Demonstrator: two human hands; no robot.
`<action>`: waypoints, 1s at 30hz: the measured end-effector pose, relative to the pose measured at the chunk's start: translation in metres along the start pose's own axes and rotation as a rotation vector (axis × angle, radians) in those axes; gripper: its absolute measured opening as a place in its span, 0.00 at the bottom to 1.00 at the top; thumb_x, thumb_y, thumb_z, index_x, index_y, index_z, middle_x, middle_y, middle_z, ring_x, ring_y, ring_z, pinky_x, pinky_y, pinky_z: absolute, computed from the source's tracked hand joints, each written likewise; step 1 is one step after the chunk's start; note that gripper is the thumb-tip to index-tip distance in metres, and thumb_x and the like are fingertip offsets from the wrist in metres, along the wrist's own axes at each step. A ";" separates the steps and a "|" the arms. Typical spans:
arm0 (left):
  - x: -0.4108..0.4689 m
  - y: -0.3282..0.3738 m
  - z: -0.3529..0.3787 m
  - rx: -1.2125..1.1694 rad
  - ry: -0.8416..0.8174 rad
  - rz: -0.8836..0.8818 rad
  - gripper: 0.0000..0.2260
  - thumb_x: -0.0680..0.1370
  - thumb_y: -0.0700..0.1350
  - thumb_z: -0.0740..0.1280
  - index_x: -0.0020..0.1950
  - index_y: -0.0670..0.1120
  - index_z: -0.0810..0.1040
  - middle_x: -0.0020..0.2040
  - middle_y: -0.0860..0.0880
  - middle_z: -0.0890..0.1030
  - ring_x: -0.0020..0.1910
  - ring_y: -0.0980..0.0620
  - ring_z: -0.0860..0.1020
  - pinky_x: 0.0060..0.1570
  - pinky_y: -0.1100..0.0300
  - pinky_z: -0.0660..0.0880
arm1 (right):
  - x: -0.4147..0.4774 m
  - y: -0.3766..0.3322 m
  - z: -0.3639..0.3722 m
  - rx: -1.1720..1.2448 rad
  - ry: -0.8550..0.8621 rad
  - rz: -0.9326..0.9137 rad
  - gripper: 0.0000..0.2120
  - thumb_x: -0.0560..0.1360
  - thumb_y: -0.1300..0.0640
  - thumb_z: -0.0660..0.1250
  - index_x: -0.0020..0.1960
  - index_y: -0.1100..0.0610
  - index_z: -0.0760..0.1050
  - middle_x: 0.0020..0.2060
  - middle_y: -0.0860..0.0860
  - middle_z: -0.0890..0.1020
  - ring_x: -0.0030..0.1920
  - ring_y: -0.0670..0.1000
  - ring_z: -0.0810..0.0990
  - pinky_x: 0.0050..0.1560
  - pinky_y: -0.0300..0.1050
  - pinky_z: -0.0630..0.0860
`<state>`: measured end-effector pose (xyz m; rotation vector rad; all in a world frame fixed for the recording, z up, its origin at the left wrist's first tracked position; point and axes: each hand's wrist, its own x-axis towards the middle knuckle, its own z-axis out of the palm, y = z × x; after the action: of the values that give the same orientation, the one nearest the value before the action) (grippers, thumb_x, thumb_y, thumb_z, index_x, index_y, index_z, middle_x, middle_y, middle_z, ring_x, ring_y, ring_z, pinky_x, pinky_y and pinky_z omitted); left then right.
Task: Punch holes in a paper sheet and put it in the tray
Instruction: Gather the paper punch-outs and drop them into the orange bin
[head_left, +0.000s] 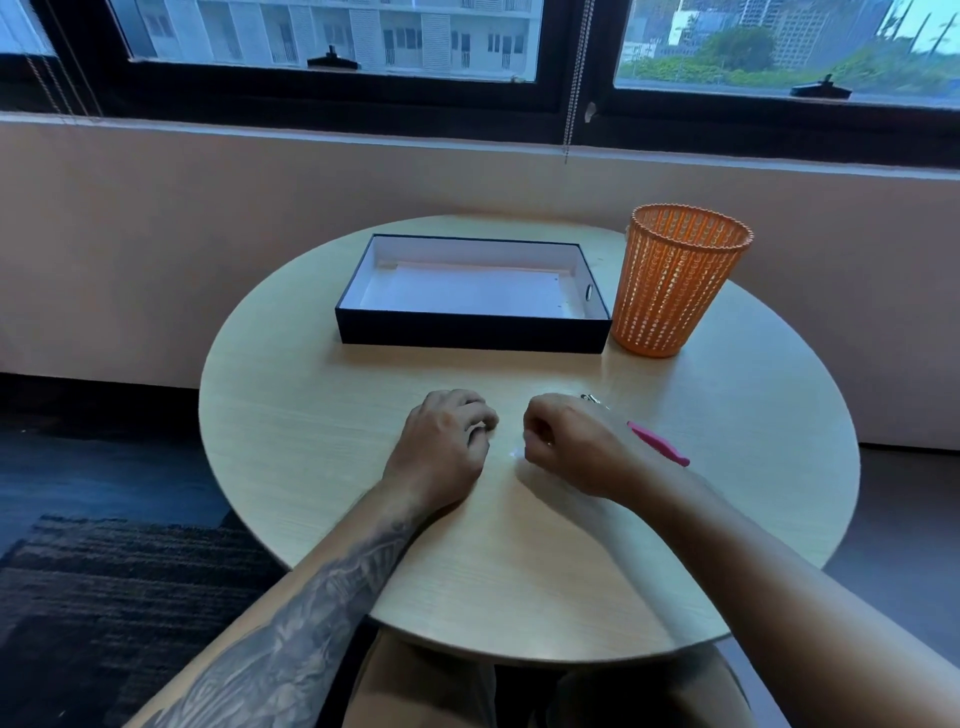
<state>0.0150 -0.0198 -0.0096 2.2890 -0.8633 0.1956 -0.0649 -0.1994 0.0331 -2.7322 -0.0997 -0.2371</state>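
Note:
A black tray (470, 332) with a white inside stands at the back of the round table. A white paper sheet (467, 291) with small holes near its right edge lies flat in it. My left hand (444, 449) and my right hand (566, 444) rest on the tabletop side by side, both with curled fingers. Small white paper bits (514, 453) lie between them. Just right of my right hand lies a pink-handled hole punch (660, 444), its metal end (589, 398) showing behind my knuckles. I cannot see anything held in either hand.
An orange mesh waste basket (675, 280) stands right of the tray, almost touching it. The round wooden table (311, 415) sits under a wall and windows. A dark rug (104, 597) lies on the floor at left.

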 end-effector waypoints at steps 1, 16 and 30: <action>0.002 -0.001 0.000 -0.021 0.005 -0.015 0.08 0.77 0.44 0.65 0.51 0.52 0.83 0.54 0.57 0.81 0.59 0.52 0.74 0.61 0.51 0.71 | -0.001 0.003 -0.006 0.053 0.006 0.026 0.07 0.75 0.55 0.65 0.38 0.50 0.72 0.35 0.45 0.77 0.36 0.49 0.76 0.38 0.46 0.74; 0.188 0.093 -0.026 -0.125 0.012 0.177 0.10 0.77 0.47 0.66 0.56 0.51 0.82 0.54 0.54 0.83 0.52 0.53 0.80 0.56 0.52 0.78 | 0.056 0.069 -0.161 0.109 0.318 0.182 0.07 0.78 0.55 0.67 0.42 0.56 0.78 0.38 0.53 0.81 0.35 0.49 0.76 0.35 0.46 0.71; 0.272 0.145 0.008 0.186 -0.127 0.383 0.12 0.78 0.46 0.66 0.58 0.55 0.84 0.60 0.56 0.83 0.55 0.53 0.80 0.52 0.52 0.80 | 0.118 0.148 -0.204 -0.033 0.131 0.436 0.07 0.82 0.51 0.64 0.54 0.54 0.78 0.42 0.50 0.80 0.40 0.48 0.79 0.34 0.40 0.70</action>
<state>0.1318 -0.2501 0.1596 2.3025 -1.4001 0.3128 0.0352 -0.4106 0.1831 -2.6769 0.5331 -0.2906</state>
